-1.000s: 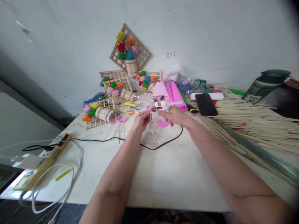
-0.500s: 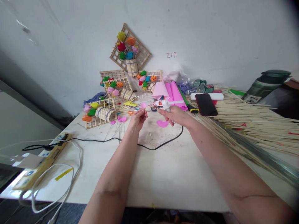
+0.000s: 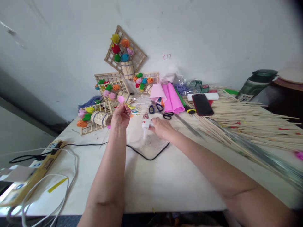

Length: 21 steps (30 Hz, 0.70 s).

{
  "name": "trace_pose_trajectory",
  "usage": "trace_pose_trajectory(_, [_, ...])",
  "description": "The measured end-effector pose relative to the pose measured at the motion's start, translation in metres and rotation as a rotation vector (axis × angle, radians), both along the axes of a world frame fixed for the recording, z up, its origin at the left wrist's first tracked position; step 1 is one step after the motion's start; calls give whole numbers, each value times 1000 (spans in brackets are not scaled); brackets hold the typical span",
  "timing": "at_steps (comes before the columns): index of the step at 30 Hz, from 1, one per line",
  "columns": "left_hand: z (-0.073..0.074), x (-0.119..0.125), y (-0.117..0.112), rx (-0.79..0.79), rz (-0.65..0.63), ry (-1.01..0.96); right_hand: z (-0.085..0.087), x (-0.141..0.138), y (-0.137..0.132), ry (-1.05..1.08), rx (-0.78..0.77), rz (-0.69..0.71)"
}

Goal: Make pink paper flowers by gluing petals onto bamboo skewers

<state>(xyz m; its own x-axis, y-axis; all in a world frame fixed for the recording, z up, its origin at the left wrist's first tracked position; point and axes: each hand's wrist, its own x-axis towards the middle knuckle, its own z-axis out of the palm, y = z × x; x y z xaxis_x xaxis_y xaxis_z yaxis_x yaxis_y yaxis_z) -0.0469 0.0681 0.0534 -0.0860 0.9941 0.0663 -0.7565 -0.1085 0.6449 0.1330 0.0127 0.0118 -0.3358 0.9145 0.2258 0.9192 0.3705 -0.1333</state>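
Observation:
My left hand [image 3: 120, 116] is closed in a pinch on a thin flower stem. A pink paper petal [image 3: 121, 99] shows at the stem's upper end, just above my fingertips. My right hand [image 3: 161, 127] grips a white hot glue gun [image 3: 147, 123] low over the table, its nozzle pointing away from me and its white glue stick toward me. Part of the gun's handle is hidden by my fingers. Beyond the right hand lie dark-handled scissors [image 3: 168, 115] and rolls of pink crepe paper [image 3: 173, 99].
Lattice panels with paper flowers [image 3: 101, 118] stand at the back left. Bundles of thin sticks [image 3: 239, 116], a phone [image 3: 202, 104] and a dark green bottle [image 3: 257, 85] fill the right side. A black cord [image 3: 149, 158] crosses the table toward a power strip [image 3: 44, 167].
My left hand has moved left and up with the stem and petal, away from the glue gun. My right hand has lowered the gun leftward and turned its nozzle away from me. The view has shifted slightly.

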Motion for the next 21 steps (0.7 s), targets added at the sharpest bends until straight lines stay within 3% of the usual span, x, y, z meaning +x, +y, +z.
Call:
trace_pose_trajectory(6, [9, 20, -11, 0, -89, 69, -21, -16, -8, -39, -51, 12])
trace_pose_trajectory(10, [7, 36, -16, -32, -160, 137, -21, -15, -8, -70, -90, 28])
trace_pose_trajectory(17, [-6, 49, -15, -80, -219, 199, 14, 9, 0, -89, -181, 45])
trace_pose_trajectory(21, [-11, 53, -14, -88, -245, 205, 36, 37, 10, -103, -139, -55])
